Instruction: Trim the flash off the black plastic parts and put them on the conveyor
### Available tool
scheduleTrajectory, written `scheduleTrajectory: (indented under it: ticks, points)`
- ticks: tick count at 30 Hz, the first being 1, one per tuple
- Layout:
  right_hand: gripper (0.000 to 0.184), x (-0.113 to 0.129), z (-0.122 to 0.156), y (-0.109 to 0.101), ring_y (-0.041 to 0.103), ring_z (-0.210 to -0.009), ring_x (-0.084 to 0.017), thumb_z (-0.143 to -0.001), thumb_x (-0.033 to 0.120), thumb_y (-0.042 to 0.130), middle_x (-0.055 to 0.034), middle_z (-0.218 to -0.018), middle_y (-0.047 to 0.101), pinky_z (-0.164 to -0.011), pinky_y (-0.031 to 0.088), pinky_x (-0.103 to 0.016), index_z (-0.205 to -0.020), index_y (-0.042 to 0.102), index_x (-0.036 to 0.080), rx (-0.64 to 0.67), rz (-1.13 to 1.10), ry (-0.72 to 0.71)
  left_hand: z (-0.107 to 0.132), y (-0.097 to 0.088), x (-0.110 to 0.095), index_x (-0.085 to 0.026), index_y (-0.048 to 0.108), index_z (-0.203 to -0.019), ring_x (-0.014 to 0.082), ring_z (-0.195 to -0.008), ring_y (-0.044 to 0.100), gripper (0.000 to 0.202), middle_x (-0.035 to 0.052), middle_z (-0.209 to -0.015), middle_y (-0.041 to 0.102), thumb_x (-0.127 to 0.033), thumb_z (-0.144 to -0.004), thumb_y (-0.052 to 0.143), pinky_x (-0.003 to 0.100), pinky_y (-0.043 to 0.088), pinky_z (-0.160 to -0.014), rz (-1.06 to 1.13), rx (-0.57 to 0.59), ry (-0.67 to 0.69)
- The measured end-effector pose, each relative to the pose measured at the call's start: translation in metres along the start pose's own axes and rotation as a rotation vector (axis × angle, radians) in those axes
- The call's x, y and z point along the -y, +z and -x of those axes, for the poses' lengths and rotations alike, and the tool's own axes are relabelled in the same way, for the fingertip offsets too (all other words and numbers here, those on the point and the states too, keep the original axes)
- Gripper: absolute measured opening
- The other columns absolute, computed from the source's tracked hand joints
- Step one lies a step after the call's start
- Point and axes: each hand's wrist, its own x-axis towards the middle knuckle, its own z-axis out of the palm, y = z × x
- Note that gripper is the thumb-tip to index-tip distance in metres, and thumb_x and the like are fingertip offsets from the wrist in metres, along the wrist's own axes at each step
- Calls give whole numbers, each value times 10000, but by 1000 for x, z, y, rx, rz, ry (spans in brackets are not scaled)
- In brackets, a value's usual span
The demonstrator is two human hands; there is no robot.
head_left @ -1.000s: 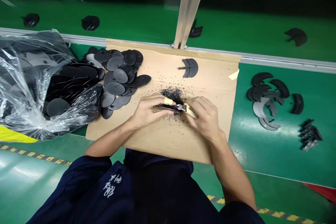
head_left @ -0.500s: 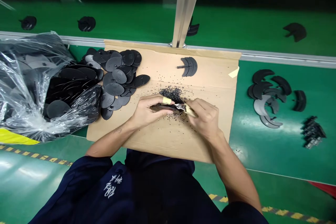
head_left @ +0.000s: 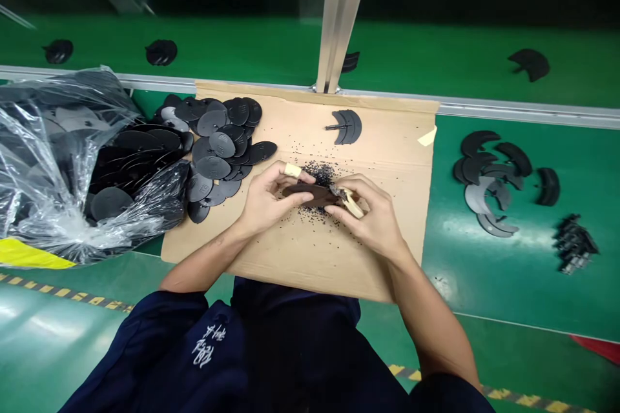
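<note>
A dark oval plastic disc point(head_left: 310, 195) is pinched by its left end between the thumb and fingers of my left hand point(head_left: 271, 197), which has pale tape around one finger. In my right hand point(head_left: 371, 210) lie small cutting pliers point(head_left: 349, 202) with cream handles, tucked against the palm. The thumb and a finger of that hand also reach the disc's right end. Beneath both hands, black plastic bits point(head_left: 322, 174) are strewn over a cardboard sheet point(head_left: 300, 258).
Overlapping black discs point(head_left: 213, 168) cover the cardboard's left side, beside a clear plastic bag point(head_left: 72, 206) of more discs. A stack of curved black pieces point(head_left: 349, 127) lies behind my hands. Further crescent pieces point(head_left: 484, 197) and small dark parts point(head_left: 575, 243) sit right. A metal post point(head_left: 339, 19) stands behind.
The disc has tilted, so its flat face now shows. The pliers have shifted back into my right palm, and that hand's thumb and finger have come onto the disc.
</note>
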Motion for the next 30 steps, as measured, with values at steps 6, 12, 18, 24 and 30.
scheduleTrajectory:
  ticks: [6,12,18,24,30]
  points:
    - [102,6,2,2,691,-815,-209,-951,203,614,-71,-917,751,-699,543,-377,-1011,689,236,5,98,-199,3,0,8,-176,712,-1117,185,-950,741,187,85,-1028,777,-157,-934,682,328,620,-849,-204,172,230]
    - [115,9,1,-10,689,-786,-186,-915,194,669,-48,-925,742,-680,554,-352,-1020,686,241,-8,-135,-96,4,-2,12,-180,733,-1162,187,-992,733,236,100,-1071,773,-135,-965,610,341,617,-868,-222,245,249]
    - [255,-7,1,-10,647,-824,-211,-937,145,544,-54,-937,736,-699,491,-372,-1125,682,248,-20,268,-185,3,2,3,-188,755,-1154,160,-917,753,217,84,-1027,799,-209,-943,712,295,631,-827,-67,166,176]
    - [248,-11,4,-7,591,-801,-204,-959,147,534,-55,-928,728,-671,418,-361,-1140,680,234,-13,395,-230,4,1,1,-193,769,-1149,152,-924,752,219,80,-1016,798,-189,-935,721,281,629,-824,-30,142,182]
    - [173,-10,4,-7,562,-738,-187,-991,198,566,-37,-833,716,-638,384,-360,-1069,708,258,-36,494,-219,5,2,2,-197,782,-1128,158,-904,763,201,77,-995,808,-219,-935,729,284,639,-806,-28,133,180]
